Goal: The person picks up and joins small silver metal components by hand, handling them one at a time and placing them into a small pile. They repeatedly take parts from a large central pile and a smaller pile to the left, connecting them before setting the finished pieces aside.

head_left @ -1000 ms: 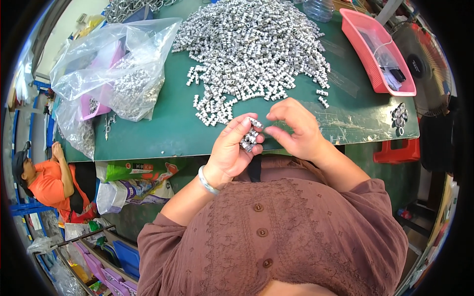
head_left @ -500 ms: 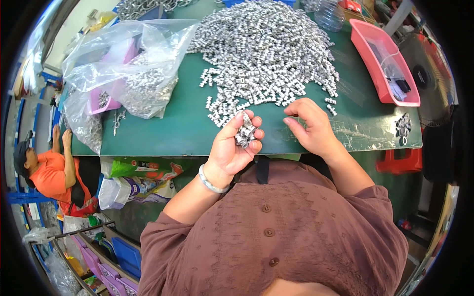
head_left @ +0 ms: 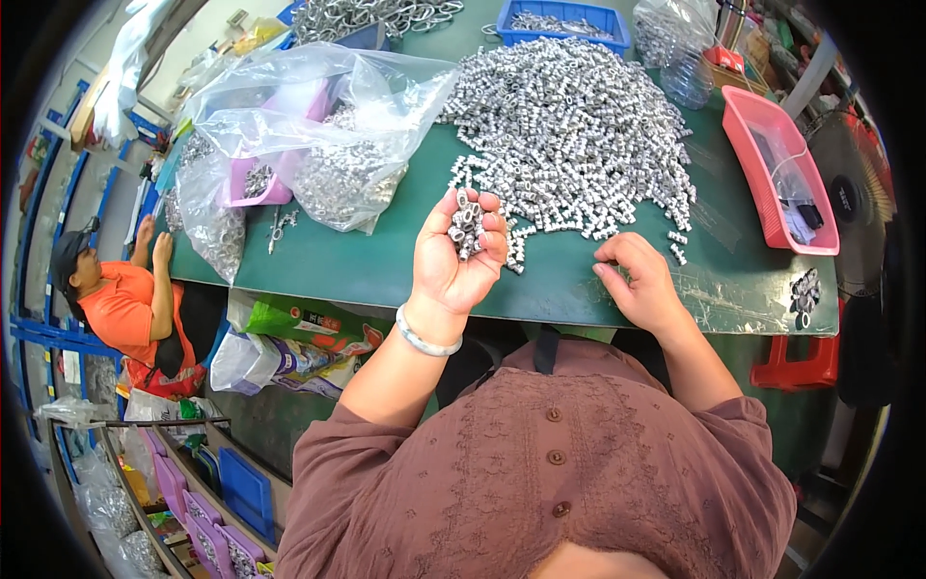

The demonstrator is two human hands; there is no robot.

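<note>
My left hand (head_left: 449, 265) is palm up, its fingers curled round a cluster of small silvery metal fittings (head_left: 467, 224). It is over the front of the green table (head_left: 357, 270), just short of a big heap of similar fittings (head_left: 569, 125). My right hand (head_left: 639, 280) hovers near the table's front edge, right of the left hand. Its fingers are bent, the thumb stands a little apart from them, and nothing shows between. A few loose fittings (head_left: 677, 246) lie just beyond it.
Left of the heap, a clear plastic bag (head_left: 376, 179) covers metal parts and a purple scoop-like tray (head_left: 253, 183). A pink basket (head_left: 772, 183) is at the right, with dark rings (head_left: 804, 294) near the corner. Behind stands a blue tray (head_left: 564, 37). A person in orange (head_left: 121, 304) works far left.
The view has shifted, so the table sits lower and further right in it. My left hand has tilted more upright with its fittings; my right thumb and fingers have drawn closer together.
</note>
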